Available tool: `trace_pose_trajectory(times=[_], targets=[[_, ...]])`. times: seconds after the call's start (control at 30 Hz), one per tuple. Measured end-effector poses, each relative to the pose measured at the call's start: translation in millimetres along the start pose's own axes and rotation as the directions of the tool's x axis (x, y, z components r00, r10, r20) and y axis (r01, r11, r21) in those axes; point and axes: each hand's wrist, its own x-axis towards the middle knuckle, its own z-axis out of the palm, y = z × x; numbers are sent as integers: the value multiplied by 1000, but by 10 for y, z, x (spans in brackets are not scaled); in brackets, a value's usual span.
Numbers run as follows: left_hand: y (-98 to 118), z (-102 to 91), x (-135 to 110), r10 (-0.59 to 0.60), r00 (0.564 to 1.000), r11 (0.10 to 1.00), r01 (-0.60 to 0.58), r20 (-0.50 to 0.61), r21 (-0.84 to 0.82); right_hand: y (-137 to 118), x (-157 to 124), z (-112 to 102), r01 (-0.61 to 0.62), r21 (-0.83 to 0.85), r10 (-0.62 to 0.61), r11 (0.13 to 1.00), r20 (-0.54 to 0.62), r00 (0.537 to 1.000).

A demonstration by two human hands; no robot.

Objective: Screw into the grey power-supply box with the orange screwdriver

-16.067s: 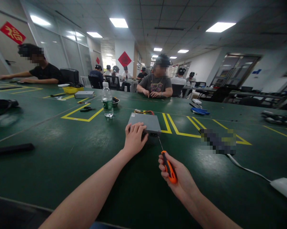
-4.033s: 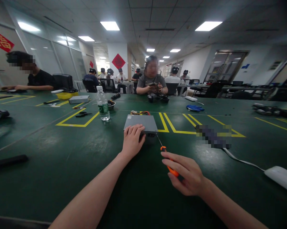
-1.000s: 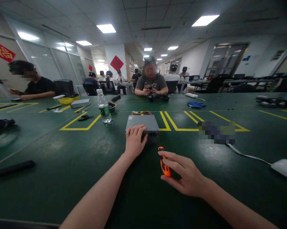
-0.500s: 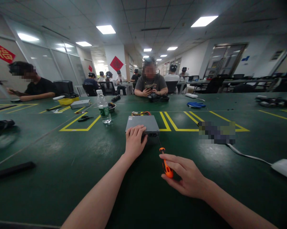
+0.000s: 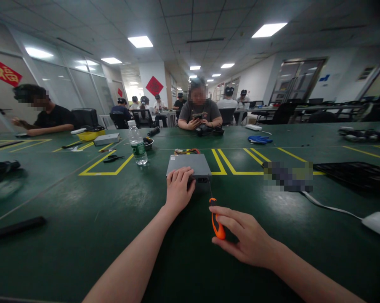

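In front of me lies a grey metal computer power supply [image 5: 192,162], its socket side towards me and coloured wires [image 5: 191,150] at its far side. My left hand [image 5: 179,189] grips its near left part, fingers over the top and thumb at the front face. Between the fingertips of my right hand [image 5: 243,233] is the handle of an orange and black screwdriver [image 5: 219,231]. The shaft points away from me and meets the near right corner of the power supply. What the tip touches is too small to make out.
A water bottle [image 5: 137,143] and a small bowl [image 5: 148,144] stand left of the power supply. Rightwards lie a blurred dark object [image 5: 286,176], a black panel [image 5: 354,174] and a white cabled block [image 5: 379,225]. Across the table [image 5: 114,227] sits a person [image 5: 200,111] with a phone.
The screwdriver handle has turned in my right fingers, and that hand has shifted slightly left. A black flat panel has appeared on the table at the right. My left hand stays put.
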Motion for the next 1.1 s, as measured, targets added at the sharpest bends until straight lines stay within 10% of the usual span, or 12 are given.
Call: trace_pose_trajectory(times=[0.17, 0.4, 0.63, 0.87, 1.1], targets=[[4, -9, 1, -1, 1000, 1000, 1, 0, -4, -21, 19, -28, 36, -25, -32, 999, 134, 990], [1, -5, 0, -3, 1000, 1000, 3, 2, -4, -29, 15, 40, 12, -15, -13, 1000, -58, 998], [-2, 2, 2, -6, 1000, 1000, 6, 3, -14, -33, 25, -15, 39, -46, -34, 998, 119, 992], [-1, -3, 1, -7, 1000, 1000, 7, 9, -8, 3, 2, 56, 21, -56, -25, 998, -74, 997], [-1, 9, 2, -9, 1000, 1000, 9, -1, -11, -28, 0, -2, 40, -57, -34, 998, 118, 993]])
